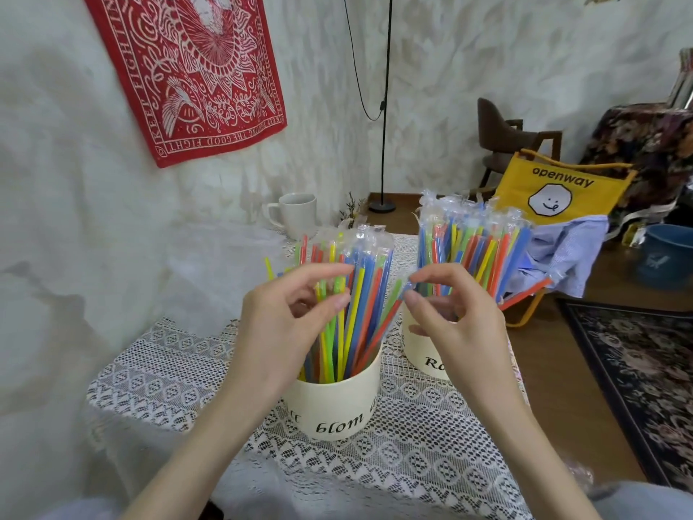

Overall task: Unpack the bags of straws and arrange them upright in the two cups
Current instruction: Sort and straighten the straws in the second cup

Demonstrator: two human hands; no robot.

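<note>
Two cream cups stand on a lace-covered table. The near cup, lettered "blom", holds many wrapped coloured straws standing upright and fanned out. The far right cup holds another upright bunch of wrapped straws. My left hand is among the near cup's straws, its fingers curled around several of them. My right hand hovers in front of the right cup, with thumb and forefinger pinching the tip of a straw wrapper between the two bunches.
A white mug stands at the table's far edge by the wall. A yellow "openway" bag with blue cloth sits on a chair to the right. A blue bucket, patterned rug and lamp stand are on the floor.
</note>
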